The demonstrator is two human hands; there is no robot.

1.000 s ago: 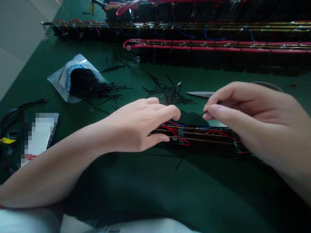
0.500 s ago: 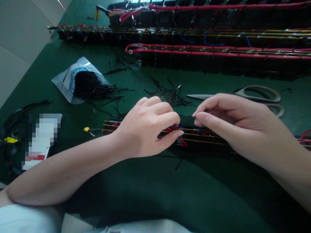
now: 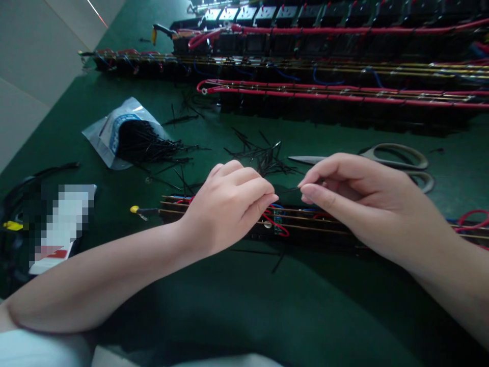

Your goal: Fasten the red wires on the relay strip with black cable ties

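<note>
A long black strip assembly (image 3: 305, 227) with brass rails and red and blue wires lies across the green mat in front of me. My left hand (image 3: 229, 204) hovers over it with fingers curled and pinched on one end of a thin black cable tie (image 3: 289, 189). My right hand (image 3: 355, 199) pinches the tie's other end between thumb and forefinger. The tie spans the small gap between both hands, just above the red wire loop (image 3: 278, 227).
A plastic bag of black cable ties (image 3: 122, 133) lies at the left, with loose ties (image 3: 263, 153) scattered mid-mat. Scissors (image 3: 382, 158) lie behind my right hand. Several finished strips (image 3: 344, 94) line the back. A yellow-tipped wire end (image 3: 135, 209) sticks out left.
My right hand moved left toward my left hand, uncovering the scissors. Both hands now pinch the tie between them. The view tilted, so the strip's left end shows.
</note>
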